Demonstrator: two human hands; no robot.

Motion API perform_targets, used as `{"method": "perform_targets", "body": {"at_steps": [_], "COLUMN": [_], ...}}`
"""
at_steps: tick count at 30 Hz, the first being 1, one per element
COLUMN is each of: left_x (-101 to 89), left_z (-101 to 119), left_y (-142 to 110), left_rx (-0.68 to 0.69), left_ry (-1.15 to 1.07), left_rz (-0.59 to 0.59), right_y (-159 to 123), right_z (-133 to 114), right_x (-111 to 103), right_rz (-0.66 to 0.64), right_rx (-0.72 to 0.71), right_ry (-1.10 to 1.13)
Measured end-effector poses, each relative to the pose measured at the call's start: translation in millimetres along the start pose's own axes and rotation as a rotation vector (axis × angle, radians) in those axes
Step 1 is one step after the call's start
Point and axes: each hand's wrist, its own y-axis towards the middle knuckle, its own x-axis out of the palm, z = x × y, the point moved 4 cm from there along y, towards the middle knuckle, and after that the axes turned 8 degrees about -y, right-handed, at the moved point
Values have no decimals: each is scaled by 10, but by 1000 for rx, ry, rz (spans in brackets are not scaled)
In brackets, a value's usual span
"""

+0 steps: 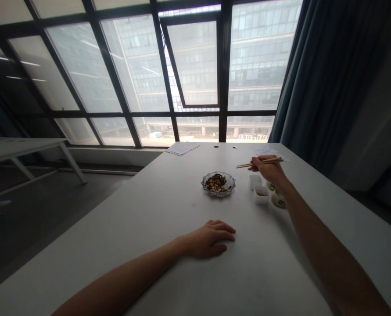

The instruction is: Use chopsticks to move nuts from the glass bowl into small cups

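Note:
My right hand (268, 169) grips a pair of wooden chopsticks (244, 166), held above the table with their tips pointing left. Below it stand two small translucent plastic cups (261, 196); the nearer one has something brownish inside. Beside them are two small pale bowls (278, 200) with dark markings, partly hidden behind my right wrist. To the left sits a scalloped clear glass dish (204, 189) holding a heap of mixed brown and tan pieces that look like nuts. My left hand (211, 239) lies flat on the table, fingers spread, touching nothing else.
The white table (169, 210) runs toward the windows. Papers (182, 148) lie at its far left corner, and more sheets (264, 151) at the far right. Another white table (24, 147) stands off to the left. A dark blue curtain (317, 87) hangs on the right.

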Motion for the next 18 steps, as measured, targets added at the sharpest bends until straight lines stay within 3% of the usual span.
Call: {"method": "perform_targets", "body": {"at_steps": [5,8,18], "left_x": [3,4,20], "left_z": [-10,-8,-26], "left_y": [-4,-2,-2], "left_rx": [2,8,20], "left_ry": [14,8,5], "left_rz": [8,10,25], "right_y": [-155,-199,-232], "right_z": [90,238,557], "right_x": [444,635,871], "right_rz": [-211,-275,-241], "right_rx": [-56,-79,-133], "right_ry": [-27,-65,-86]}}
